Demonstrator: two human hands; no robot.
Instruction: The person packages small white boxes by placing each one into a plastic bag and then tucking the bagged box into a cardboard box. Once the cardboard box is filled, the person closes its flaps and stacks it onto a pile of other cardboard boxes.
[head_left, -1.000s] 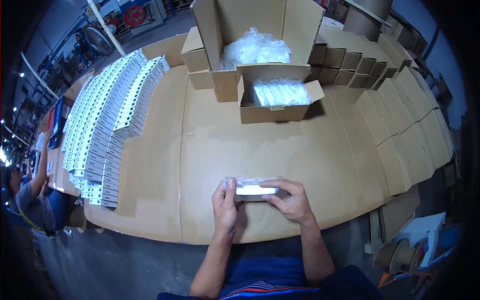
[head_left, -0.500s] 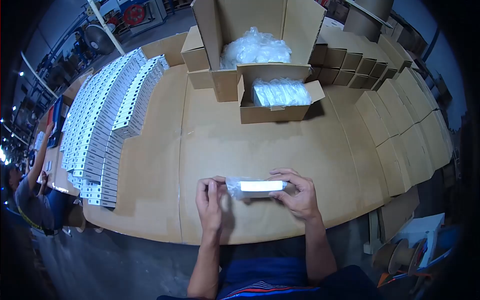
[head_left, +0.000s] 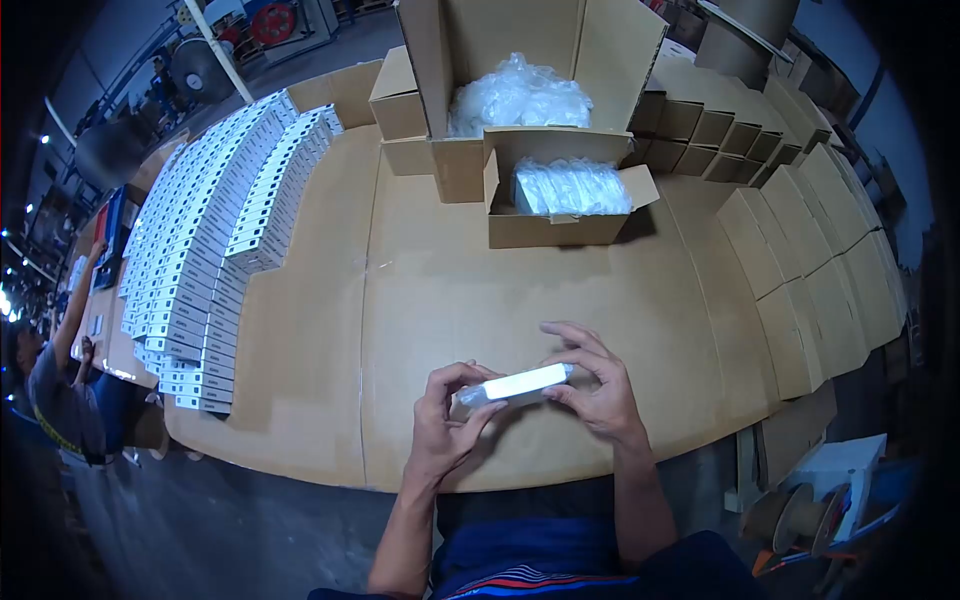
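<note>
A slim white box [head_left: 527,381] in a clear plastic bag is held above the front middle of the table, tilted with its right end higher. My left hand [head_left: 450,415] pinches the bag's gathered left end, thumb in front and fingers behind. On the right end, my right hand [head_left: 598,390] grips between thumb and fingers, its index finger raised. Farther back, an open carton [head_left: 553,233] holds several plastic-wrapped items [head_left: 573,187] standing in a row. Behind it a larger carton [head_left: 620,65] contains a heap of clear plastic bags [head_left: 520,97].
Stacks of small white boxes [head_left: 200,250] fill the table's left side. Folded brown cartons [head_left: 800,270] stand along the right edge, with more open cartons [head_left: 700,130] behind. A co-worker [head_left: 65,390] is at another table on the far left. A spool [head_left: 800,515] sits below right.
My left hand has moved right and closed in on the bag's loose end, which is now gathered against the box. The box has tilted, its left end lower.
</note>
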